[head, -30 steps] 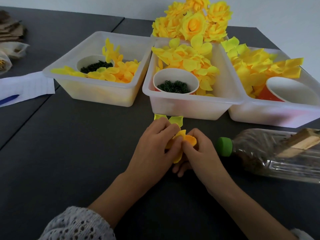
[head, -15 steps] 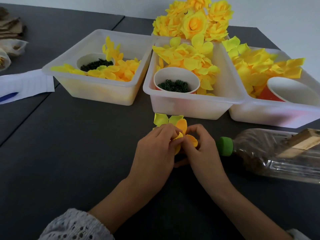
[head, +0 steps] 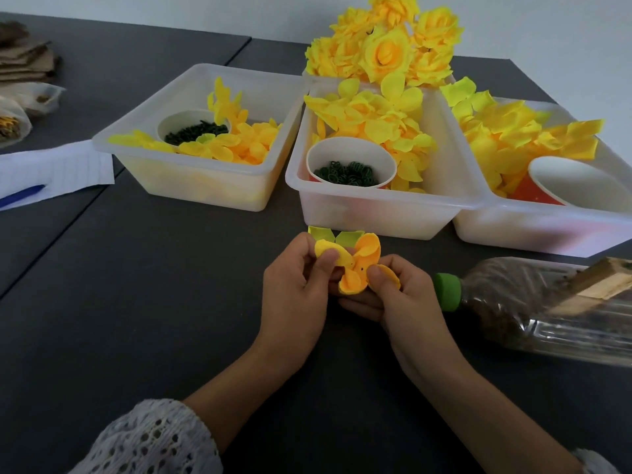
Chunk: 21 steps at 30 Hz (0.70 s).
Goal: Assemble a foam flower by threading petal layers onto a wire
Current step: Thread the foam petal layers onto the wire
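Holding an orange-yellow petal layer [head: 359, 268] just above the dark table [head: 136, 302], you pinch it from both sides: your left hand [head: 297, 285] grips the paler yellow petal at its left edge between thumb and fingers, while your right hand [head: 400, 299] clamps the lower right petal under the thumb. Small dark holes show near the layer's centre; no wire can be made out. A yellow-green petal piece [head: 333, 235] peeks out just behind the layer, on its far side.

Directly beyond the layer stands the middle bin [head: 376, 213], heaped with yellow petals and holding a paper cup [head: 352, 164] of small dark green rings. To the left of that bin sits the left bin [head: 191, 186], with more petals and a white cup [head: 193, 126] of dark pieces. To the right of the middle bin, touching it, is the right bin [head: 547, 234], with petals and a tilted orange cup [head: 574, 183]. Behind the middle bin rises a cluster of finished yellow flowers [head: 386, 46].

Just right of the layer, beside your right hand, lies a plastic bottle [head: 547, 309] with a green cap [head: 448, 290], on its side. Far left of the layer rest lined paper [head: 58, 165] and a blue pen [head: 22, 196].
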Each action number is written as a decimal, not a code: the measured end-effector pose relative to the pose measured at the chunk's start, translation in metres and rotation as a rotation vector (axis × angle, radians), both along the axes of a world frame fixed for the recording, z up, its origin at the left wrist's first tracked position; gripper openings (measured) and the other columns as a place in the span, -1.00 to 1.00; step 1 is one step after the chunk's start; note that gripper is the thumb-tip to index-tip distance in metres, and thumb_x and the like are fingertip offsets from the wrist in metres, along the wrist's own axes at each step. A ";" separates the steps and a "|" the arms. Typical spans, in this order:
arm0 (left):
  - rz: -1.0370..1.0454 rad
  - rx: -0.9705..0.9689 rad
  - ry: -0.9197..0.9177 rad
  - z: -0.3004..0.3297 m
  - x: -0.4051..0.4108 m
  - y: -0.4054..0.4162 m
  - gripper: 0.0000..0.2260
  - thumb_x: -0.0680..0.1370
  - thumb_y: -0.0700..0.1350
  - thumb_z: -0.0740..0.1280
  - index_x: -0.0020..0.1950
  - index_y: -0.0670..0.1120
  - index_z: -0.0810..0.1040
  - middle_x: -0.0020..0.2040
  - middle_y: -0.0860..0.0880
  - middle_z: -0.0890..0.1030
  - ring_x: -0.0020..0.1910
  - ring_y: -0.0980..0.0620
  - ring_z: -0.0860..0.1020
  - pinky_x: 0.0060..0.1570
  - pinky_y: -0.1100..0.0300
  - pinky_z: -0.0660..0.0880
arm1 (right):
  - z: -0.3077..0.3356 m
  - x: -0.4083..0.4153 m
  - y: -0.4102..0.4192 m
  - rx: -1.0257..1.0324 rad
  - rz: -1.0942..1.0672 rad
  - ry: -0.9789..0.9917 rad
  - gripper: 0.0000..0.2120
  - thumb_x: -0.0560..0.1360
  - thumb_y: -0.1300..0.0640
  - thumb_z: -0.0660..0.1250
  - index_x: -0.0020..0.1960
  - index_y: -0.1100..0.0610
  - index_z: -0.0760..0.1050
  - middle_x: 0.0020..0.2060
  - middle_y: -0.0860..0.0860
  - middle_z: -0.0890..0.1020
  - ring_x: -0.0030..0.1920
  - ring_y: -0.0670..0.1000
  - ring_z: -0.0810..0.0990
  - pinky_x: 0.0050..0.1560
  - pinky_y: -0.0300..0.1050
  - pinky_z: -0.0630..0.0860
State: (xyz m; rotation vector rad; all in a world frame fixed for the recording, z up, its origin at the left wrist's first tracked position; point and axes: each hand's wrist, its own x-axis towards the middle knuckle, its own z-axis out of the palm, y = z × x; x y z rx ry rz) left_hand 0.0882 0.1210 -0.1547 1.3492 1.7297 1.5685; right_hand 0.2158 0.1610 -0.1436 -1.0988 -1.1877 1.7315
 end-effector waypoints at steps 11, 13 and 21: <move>-0.050 0.048 0.302 0.002 0.002 0.001 -0.79 0.59 -0.05 0.28 -0.21 -0.06 0.38 -0.38 0.07 0.45 -0.37 0.07 0.45 -0.45 0.27 0.36 | -0.006 0.000 0.004 0.269 -0.002 -0.252 -0.95 0.51 0.07 0.34 -0.04 0.01 0.50 -0.18 -0.09 0.66 -0.15 -0.11 0.69 -0.33 -0.19 0.64; -0.057 0.055 0.400 0.004 0.005 -0.002 -0.78 0.60 -0.04 0.26 -0.21 0.02 0.31 -0.41 0.13 0.37 -0.42 0.12 0.40 -0.47 0.34 0.31 | -0.004 0.000 0.008 0.232 -0.013 -0.247 -0.93 0.51 0.16 0.34 -0.06 0.01 0.49 -0.20 -0.06 0.66 -0.17 -0.05 0.69 -0.34 -0.13 0.65; -0.087 0.034 0.513 0.004 0.006 -0.011 -0.80 0.57 0.13 0.07 -0.18 0.07 0.25 -0.41 0.15 0.33 -0.47 0.18 0.33 -0.50 0.31 0.26 | -0.004 0.000 0.010 0.511 -0.105 -0.452 -0.81 0.57 0.18 0.21 -0.19 0.12 0.50 -0.34 0.04 0.57 -0.35 -0.11 0.54 -0.41 -0.22 0.57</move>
